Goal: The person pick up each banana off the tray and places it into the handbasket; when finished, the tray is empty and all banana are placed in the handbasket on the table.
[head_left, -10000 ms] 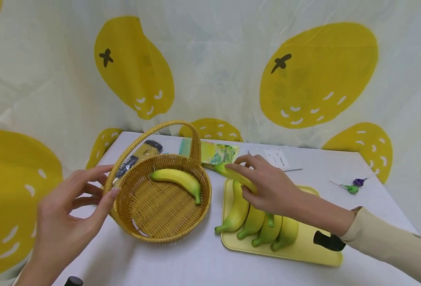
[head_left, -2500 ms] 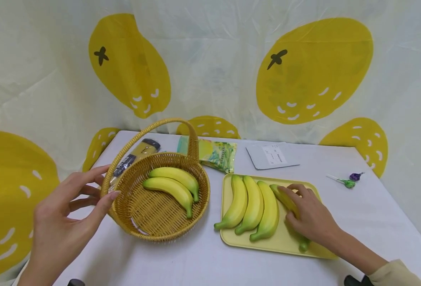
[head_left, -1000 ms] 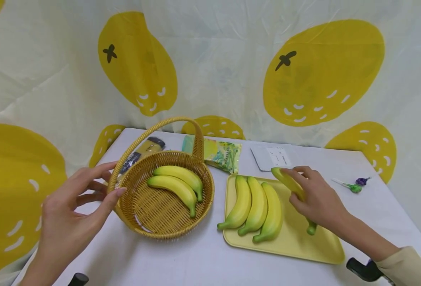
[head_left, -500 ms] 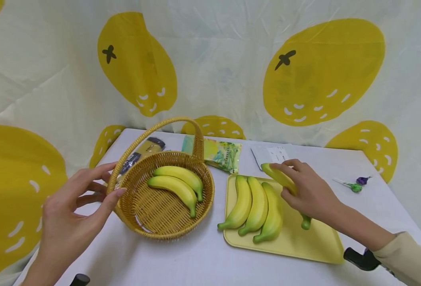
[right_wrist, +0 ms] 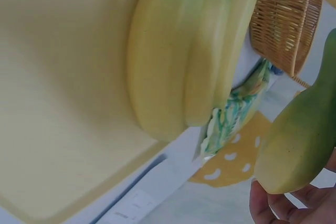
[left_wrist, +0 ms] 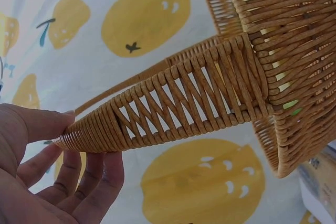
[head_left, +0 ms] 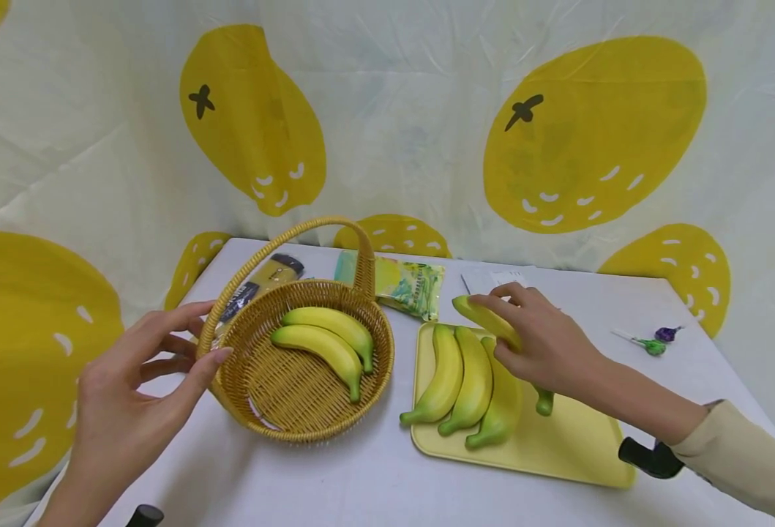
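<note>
A round wicker basket (head_left: 282, 432) with a tall arched handle stands at the left of the table, two bananas (head_left: 324, 351) lying side by side in it. My left hand (head_left: 140, 388) pinches the handle (left_wrist: 157, 108) between thumb and fingers, clearly seen in the left wrist view. Above the yellow tray (head_left: 571, 454), my right hand (head_left: 545, 337) holds another banana (right_wrist: 299, 135), lifted off the tray. Below it, three bananas (head_left: 443, 373) lie in a row on the tray's left part, the rightmost partly covered by the hand.
Behind the basket lie a brown-and-black packet (head_left: 268, 274) and a green-yellow packet (head_left: 407, 285). A grey labelled packet (head_left: 492, 278) sits behind the tray, partly hidden by the right hand. Two lollipops, one green (head_left: 653, 347), one purple (head_left: 667, 334), rest at the right. A lemon-print cloth (head_left: 400, 132) hangs behind.
Since 10 s ago a second banana has come into the basket. The right hand has lifted a banana from the tray and is carrying it leftward. The left hand stays on the handle.
</note>
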{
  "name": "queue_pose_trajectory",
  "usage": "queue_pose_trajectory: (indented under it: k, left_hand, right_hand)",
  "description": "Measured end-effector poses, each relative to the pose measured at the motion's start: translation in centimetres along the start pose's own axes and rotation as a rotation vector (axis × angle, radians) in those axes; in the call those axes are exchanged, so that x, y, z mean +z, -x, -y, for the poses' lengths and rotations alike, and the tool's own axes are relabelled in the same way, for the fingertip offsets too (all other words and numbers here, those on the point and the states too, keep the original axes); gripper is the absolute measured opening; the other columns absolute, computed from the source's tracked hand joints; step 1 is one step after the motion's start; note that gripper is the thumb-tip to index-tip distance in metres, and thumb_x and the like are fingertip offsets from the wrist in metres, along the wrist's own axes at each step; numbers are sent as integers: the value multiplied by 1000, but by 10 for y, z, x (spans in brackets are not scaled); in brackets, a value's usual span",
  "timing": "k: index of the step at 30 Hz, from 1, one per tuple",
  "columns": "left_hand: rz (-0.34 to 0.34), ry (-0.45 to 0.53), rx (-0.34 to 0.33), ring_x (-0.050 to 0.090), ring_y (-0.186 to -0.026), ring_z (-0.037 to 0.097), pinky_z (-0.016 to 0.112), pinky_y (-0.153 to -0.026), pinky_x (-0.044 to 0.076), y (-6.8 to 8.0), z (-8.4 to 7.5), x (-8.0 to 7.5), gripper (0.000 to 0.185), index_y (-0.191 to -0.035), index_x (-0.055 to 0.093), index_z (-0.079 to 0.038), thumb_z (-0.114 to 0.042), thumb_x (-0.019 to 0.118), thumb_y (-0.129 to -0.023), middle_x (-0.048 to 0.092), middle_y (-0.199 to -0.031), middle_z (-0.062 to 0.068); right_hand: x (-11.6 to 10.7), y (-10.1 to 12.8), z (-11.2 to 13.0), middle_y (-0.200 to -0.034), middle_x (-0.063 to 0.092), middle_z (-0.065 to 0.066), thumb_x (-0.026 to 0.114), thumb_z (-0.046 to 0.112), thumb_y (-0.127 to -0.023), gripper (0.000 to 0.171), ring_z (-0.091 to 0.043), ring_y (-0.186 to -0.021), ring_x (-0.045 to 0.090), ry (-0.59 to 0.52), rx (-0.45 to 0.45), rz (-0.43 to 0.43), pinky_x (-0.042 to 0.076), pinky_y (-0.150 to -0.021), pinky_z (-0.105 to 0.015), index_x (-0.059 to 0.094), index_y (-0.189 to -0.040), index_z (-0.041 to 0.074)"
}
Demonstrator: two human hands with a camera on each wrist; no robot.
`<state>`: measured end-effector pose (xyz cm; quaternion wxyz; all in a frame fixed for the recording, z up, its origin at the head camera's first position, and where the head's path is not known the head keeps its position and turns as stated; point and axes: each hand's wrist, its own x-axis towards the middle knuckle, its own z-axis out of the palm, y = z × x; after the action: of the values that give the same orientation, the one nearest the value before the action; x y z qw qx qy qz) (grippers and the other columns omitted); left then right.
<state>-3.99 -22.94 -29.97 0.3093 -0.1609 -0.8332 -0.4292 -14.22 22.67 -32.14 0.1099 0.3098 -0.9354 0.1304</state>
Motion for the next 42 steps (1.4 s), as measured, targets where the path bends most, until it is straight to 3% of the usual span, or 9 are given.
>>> queue_pose_trajectory:
  k: [9, 20, 33, 42]
  left_hand:
    - [-10, -12, 12, 66, -82, 5, 11, -76, 58, 1, 2, 1, 71, -130, 74, -5, 25, 87, -68, 70, -103, 4]
    - [-4, -5, 10, 66, -83, 7, 12, -77, 59, 1, 2, 0, 71, -131, 74, -6, 24, 87, -69, 70, -104, 5]
    - [-1, -3, 6, 66, -82, 7, 13, -76, 59, -1, 1, 0, 70, -132, 74, -7, 23, 87, -70, 69, -102, 4]
    - [-2, 4, -3, 66, -82, 8, 12, -76, 59, -2, 1, 0, 72, -132, 73, -6, 24, 87, -69, 70, -103, 5]
  right_hand:
    - [-2, -18, 20, -132, 59, -9, 64, 0, -85, 65, -28, -104, 54, -22, -41, 21, 43, -47, -28, 64, -146, 22]
    - [4, -41, 40, -126, 60, -9, 65, -2, -82, 65, -27, -101, 56, 26, -167, 52, 48, -61, -31, 66, -144, 18]
    - [16, -73, 74, -126, 60, -11, 65, -3, -79, 65, -27, -97, 56, 24, -292, 68, 47, -59, -31, 66, -142, 17]
    - [29, -103, 94, -131, 58, -11, 64, 1, -84, 64, -25, -96, 53, 65, -368, 129, 47, -60, -31, 64, -145, 18]
